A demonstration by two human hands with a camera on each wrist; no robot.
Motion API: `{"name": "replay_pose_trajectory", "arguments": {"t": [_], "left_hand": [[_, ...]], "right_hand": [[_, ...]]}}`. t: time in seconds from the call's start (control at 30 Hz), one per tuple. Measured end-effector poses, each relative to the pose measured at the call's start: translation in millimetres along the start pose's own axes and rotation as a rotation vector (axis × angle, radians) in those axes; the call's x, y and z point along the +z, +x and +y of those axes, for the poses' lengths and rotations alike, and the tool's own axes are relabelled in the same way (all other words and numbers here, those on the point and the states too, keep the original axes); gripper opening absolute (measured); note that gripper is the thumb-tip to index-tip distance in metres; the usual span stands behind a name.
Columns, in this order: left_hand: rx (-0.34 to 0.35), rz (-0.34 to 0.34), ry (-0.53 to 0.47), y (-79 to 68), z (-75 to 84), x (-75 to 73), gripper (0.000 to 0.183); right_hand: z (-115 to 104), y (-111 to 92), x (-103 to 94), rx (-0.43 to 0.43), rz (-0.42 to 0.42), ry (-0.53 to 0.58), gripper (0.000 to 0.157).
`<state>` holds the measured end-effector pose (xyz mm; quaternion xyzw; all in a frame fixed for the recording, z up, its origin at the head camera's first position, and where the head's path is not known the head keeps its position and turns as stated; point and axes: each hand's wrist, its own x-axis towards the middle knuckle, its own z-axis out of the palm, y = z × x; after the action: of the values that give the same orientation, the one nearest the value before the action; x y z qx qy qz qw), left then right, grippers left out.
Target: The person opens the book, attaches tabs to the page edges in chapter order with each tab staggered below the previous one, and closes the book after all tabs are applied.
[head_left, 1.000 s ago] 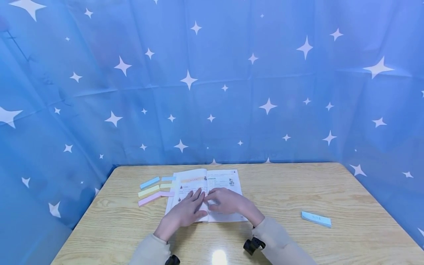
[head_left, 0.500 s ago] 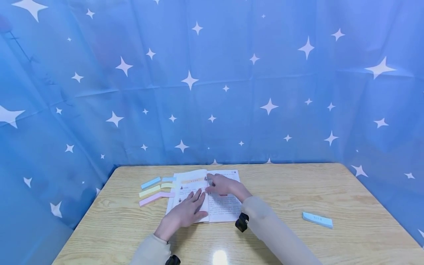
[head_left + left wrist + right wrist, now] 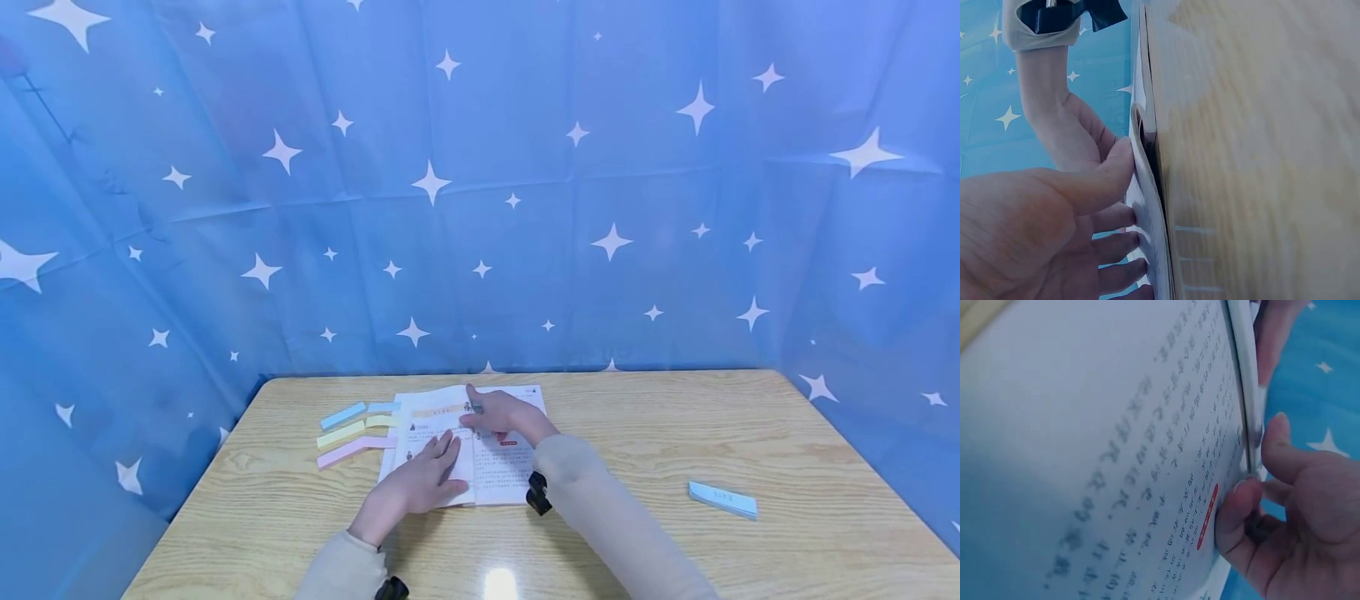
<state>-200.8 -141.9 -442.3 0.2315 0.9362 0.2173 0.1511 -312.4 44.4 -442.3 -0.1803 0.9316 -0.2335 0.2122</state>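
Observation:
An open book (image 3: 502, 475) with printed pages lies on the wooden table. Fingers spread, my left hand (image 3: 416, 483) rests on its left page. My right hand (image 3: 506, 414) is over the upper part of the centre fold, with the thumb toward the left page and other fingers partly curled against the right one. In the right wrist view a red label (image 3: 1207, 515) shows on the right page, close to the right hand (image 3: 1297, 506). Blue (image 3: 343, 415), yellow (image 3: 341, 434) and pink (image 3: 341, 453) paper strips stick out past the book's left edge.
A blue strip pad (image 3: 723, 500) with writing lies by itself on the right side of the table (image 3: 615, 417). Behind the table hangs a blue curtain (image 3: 525, 225) with white stars.
The right hand has moved from the lower fold up toward the top of the book. The right page now shows different print with a red label. The left hand stays in place.

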Motion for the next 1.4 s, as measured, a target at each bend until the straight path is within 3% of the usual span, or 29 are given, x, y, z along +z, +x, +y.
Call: {"name": "replay_pose_trajectory", "arguments": {"t": [0.2, 0.63, 0.97, 1.27, 1.4], "left_hand": [[-0.042, 0.002, 0.017, -2.7, 0.2, -3.1, 0.070], [-0.026, 0.044, 0.060, 3.2, 4.4, 2.1, 0.069], [-0.054, 0.045, 0.064, 1.9, 3.7, 2.8, 0.068], [-0.045, 0.046, 0.041, -0.1, 2.2, 3.9, 0.069], [-0.038, 0.042, 0.050, -1.0, 1.6, 5.3, 0.071]], "right_hand": [[-3, 6, 2.5, 0.043, 0.000, -0.047, 0.077], [-6, 2, 2.8, 0.033, 0.003, -0.238, 0.071], [-18, -21, 12.4, -0.066, 0.017, -0.359, 0.060], [-24, -47, 25.6, -0.121, -0.019, -0.376, 0.061], [-24, -62, 32.5, -0.186, -0.035, -0.351, 0.061]]}}
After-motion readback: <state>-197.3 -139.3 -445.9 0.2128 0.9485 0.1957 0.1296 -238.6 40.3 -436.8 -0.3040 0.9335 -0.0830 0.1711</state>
